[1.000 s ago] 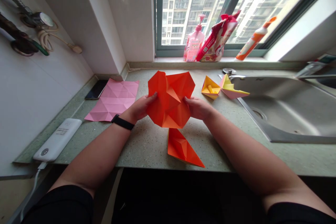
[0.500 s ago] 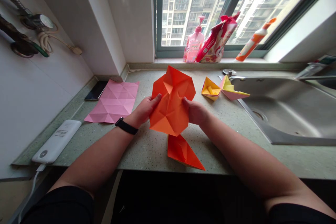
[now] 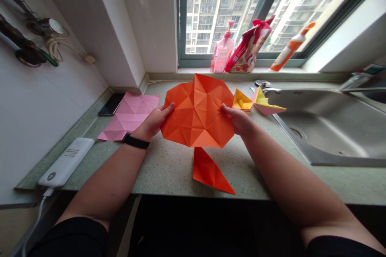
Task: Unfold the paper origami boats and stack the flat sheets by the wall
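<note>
The left hand (image 3: pixel 155 121) and right hand (image 3: pixel 240 120) grip the creased orange paper sheet (image 3: pixel 197 116), opened wider than before, above the speckled green tabletop (image 3: pixel 169 172), behind its front edge. A shiny metal sink (image 3: pixel 343 126) is set into it.

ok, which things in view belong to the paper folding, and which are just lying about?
In the job:
- creased orange sheet, held by left hand and right hand
- folded orange piece
- likely too: creased pink sheet, yellow folded piece, yellow-and-pink folded piece

Lying about:
- phone
- white power bank
- pink pump bottle
- red bag
- orange-and-white bottle
</note>
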`<state>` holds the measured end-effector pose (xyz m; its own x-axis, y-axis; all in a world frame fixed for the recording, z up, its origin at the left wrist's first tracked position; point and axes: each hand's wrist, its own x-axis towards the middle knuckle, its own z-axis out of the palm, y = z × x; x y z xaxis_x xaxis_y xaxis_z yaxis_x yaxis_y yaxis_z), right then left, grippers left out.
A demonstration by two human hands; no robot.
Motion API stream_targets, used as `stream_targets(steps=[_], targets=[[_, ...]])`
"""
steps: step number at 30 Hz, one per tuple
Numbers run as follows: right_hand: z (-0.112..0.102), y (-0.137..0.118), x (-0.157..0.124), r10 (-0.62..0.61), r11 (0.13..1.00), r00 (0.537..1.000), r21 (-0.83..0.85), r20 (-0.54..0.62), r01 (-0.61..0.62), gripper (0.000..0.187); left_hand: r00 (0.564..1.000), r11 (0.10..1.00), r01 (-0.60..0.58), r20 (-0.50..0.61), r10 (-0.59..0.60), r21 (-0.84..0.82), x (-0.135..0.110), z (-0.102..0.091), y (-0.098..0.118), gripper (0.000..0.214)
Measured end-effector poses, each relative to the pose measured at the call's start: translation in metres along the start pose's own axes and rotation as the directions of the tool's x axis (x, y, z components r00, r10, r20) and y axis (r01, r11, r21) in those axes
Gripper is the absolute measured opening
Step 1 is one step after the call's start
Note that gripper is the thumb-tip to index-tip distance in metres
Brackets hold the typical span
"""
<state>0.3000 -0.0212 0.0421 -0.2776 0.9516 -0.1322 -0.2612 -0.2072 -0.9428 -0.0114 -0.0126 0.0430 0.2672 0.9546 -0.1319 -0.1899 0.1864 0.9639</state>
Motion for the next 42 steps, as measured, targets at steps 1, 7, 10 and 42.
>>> stream_targets(steps=[1,7,10,42], targets=[[-0.003,-0.001,0.001,-0.025,1.0,1.0,-0.02,-0.012,0.025,0.048,0.998,0.999,-0.043,-0.037,0.043,0.022,0.001,-0.003,0.001,0.052],[-0.023,-0.015,0.006,-0.351,0.91,0.935,-0.256,-0.052,0.327,0.052,0.864,0.827,-0.403,-0.134,0.485,0.392,0.002,-0.025,0.013,0.054],[-0.034,-0.024,0.006,-0.479,0.748,0.877,-0.5,0.049,0.436,0.041,0.738,0.584,-0.551,0.021,0.675,0.596,0.001,-0.036,0.022,0.041],[0.045,0.04,0.013,-0.194,-0.132,0.908,-0.927,0.371,0.351,0.044,0.9,0.049,-0.434,0.435,-0.005,0.9,0.011,-0.007,-0.024,0.079]])
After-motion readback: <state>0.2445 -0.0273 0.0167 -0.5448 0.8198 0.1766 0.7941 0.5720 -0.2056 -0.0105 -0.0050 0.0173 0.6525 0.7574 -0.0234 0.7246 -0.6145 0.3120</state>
